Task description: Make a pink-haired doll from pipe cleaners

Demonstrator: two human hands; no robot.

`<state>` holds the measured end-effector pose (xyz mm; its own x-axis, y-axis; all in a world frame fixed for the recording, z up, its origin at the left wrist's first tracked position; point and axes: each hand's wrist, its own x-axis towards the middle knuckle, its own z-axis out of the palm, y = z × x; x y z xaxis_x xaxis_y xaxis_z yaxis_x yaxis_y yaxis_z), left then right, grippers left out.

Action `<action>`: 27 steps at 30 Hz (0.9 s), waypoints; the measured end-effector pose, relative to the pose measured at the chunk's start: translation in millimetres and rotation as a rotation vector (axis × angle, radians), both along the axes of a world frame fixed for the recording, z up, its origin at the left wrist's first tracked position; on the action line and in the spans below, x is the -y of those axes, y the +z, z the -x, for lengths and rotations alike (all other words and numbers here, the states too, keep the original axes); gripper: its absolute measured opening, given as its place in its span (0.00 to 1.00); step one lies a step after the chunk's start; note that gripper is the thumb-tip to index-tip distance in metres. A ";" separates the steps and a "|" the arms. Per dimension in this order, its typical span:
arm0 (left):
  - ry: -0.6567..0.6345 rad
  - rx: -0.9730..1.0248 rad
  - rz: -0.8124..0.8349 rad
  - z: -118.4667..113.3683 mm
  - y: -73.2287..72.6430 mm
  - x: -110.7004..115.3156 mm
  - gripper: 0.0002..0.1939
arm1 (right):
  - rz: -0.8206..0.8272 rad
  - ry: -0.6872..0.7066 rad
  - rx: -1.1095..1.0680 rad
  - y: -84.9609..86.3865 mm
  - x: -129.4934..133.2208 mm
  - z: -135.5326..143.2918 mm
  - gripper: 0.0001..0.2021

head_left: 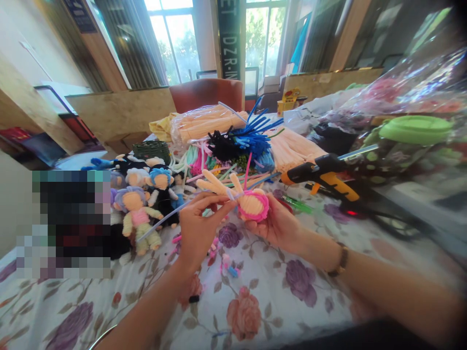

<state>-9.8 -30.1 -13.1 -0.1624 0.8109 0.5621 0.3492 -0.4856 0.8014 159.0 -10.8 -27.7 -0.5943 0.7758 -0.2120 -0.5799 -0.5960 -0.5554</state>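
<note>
My right hand [275,224] is wrapped round a doll head [252,206], which has a beige face framed by pink fuzzy stems. Several beige fuzzy stems [215,184] stick out from the head toward the upper left, and one pink stem [248,167] points up. My left hand [202,218] pinches a pale lavender stem [160,223] close to the base of the beige ones. This lavender stem runs down to the left, past the hand. The fingertips of both hands are near each other, with the head's left side between them.
Finished dolls [136,214] crowd the table's left side. Behind my hands lie bundles of coloured stems [255,136] and beige ones [292,150]. A black and orange glue gun [321,175] stands at the right, near a green-lidded jar [416,130]. Pink scraps [228,265] lie on the flowered cloth [270,296].
</note>
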 end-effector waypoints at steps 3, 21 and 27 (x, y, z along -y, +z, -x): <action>0.000 -0.024 -0.037 -0.9 1.4 0.0 0.04 | -0.027 -0.010 0.024 -0.9 -1.2 1.5 0.16; 0.188 -0.322 -0.294 -1.2 -0.8 1.4 0.02 | -0.036 0.009 0.095 8.6 1.1 2.7 0.18; 0.136 -0.424 -0.396 -2.4 -0.3 5.0 0.01 | -0.108 -0.010 0.258 17.1 5.4 -0.9 0.19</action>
<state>-7.4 -35.1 -13.4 0.0545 0.5139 0.8561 0.6793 -0.6475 0.3454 160.0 -16.2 -10.6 -0.5235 0.8077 -0.2713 -0.4168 -0.5205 -0.7452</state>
